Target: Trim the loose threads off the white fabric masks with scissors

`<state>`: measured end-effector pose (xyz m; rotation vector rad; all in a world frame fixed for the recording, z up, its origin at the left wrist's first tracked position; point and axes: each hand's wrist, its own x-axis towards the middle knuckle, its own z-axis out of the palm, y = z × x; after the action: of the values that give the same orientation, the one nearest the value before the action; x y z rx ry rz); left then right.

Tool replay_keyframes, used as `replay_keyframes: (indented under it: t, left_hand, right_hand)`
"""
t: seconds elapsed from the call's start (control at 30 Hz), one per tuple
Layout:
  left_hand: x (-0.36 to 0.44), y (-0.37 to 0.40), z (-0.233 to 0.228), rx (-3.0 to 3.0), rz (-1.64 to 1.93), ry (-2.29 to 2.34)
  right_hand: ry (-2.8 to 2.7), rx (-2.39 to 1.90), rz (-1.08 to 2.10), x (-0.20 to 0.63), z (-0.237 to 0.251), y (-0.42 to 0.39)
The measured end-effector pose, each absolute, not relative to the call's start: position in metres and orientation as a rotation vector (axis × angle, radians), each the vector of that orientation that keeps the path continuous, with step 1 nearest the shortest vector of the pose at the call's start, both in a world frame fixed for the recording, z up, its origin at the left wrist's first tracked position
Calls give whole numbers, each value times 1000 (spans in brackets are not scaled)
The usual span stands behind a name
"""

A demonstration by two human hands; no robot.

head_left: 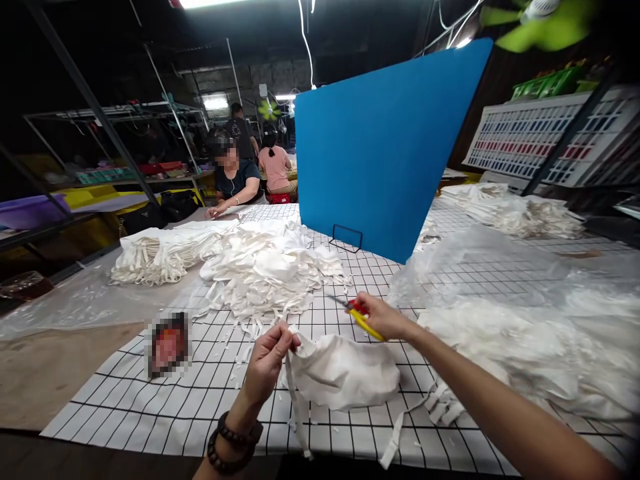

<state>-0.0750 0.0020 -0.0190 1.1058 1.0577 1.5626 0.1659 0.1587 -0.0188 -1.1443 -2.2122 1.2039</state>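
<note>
From where I stand, at nine o'clock on the desk (150,407), with its black-grid white cloth, a neat stack of folded white pieces (150,257) lies well apart from the work, and a blurred patch hides whatever small thing sits at about seven o'clock. Nearer the middle, the left hand (267,363) has its fingers pressed together, pinching the edge of a white fabric piece (345,377) where a strap comes off it; the piece rests on the desk at six o'clock, its long straps trailing toward the near edge. Beyond it, at twelve o'clock, a loose heap of the same white pieces (270,270) spreads before a blue upright board (385,147). To the right, the right hand (383,317) is closed around small snips (363,319) with red and yellow handles, blade tip pointing left toward the heap, hovering just above and beside the held piece. By my judgement the step in hand is trimming: the strap is pinched up ready, and the next move calls for bringing the blades to the loose end without nicking the cloth. The blades are too small to tell whether they are open. At three o'clock clear plastic (500,273) veils further white goods, and the right forearm runs out of view.
</note>
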Motion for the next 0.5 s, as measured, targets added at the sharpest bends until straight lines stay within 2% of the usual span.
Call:
replay_keyframes:
  t: [0.23,0.37,0.5]
  left_hand:
    - [-96,-4,-41,526,1781,1075]
    - [-114,12,-38,397,1925,1086]
    - [-105,33,-20,554,1838,1093]
  right_hand:
    - [-2435,-845,1587,93,-55,144]
    - [-2416,-928,1563,109,-48,163]
    - [-2365,-1099,1382,146,-29,183]
